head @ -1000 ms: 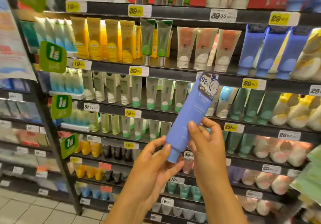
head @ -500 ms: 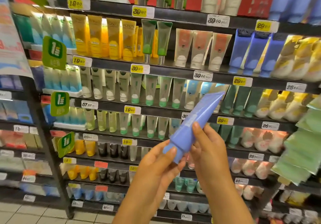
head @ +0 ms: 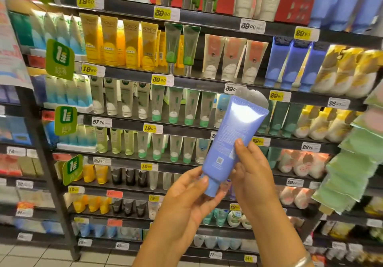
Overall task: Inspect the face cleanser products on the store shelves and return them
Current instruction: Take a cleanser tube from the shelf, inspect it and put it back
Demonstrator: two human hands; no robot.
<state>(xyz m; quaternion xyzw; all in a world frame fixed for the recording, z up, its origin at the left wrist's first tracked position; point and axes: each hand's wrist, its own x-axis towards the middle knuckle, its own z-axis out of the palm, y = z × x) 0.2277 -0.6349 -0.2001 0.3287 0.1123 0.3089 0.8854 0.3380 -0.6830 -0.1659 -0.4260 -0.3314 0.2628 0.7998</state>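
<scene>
A blue cleanser tube [head: 232,140] is held in front of the shelves, cap down, its back side with small print and a code facing me. My left hand [head: 186,200] pinches the cap end from below with thumb and fingers. Higher up, my right hand [head: 252,173] grips the tube's lower body from the right, thumb on its face. Three matching blue tubes [head: 290,63] stand on the shelf above and to the right.
Dark shelves [head: 186,80] with yellow price tags carry rows of yellow, green, white and orange tubes. Green sachet packs [head: 356,163] hang at the right edge. A dark shelf upright [head: 47,173] and green promo tags stand at the left. Tiled floor shows below.
The tube has been turned so that its back faces me and now stands more upright. Both hands stayed on it. The view has shifted a little to the left.
</scene>
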